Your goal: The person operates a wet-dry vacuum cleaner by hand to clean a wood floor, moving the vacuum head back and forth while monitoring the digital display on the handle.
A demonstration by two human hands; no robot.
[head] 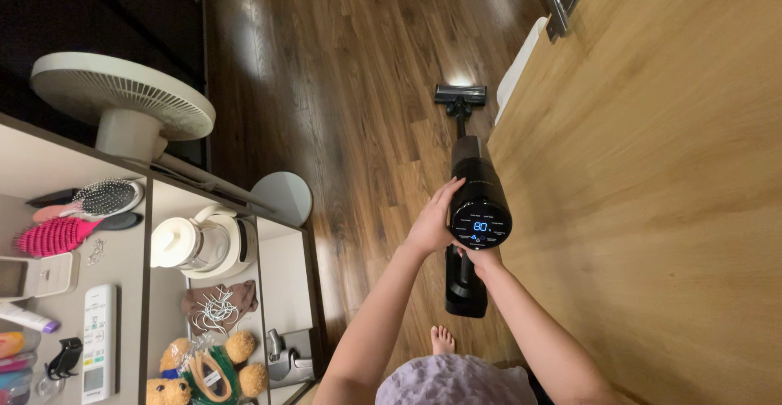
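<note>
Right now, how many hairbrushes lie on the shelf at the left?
2. A pink hairbrush lies near the left edge of the shelf top, and a white-rimmed hairbrush lies just above it. Others may be hidden beyond the frame.

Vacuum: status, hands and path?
Left hand on vacuum body; right hand grips handle underneath. Floor head on wood floor, beside door. Path ahead open.
</note>
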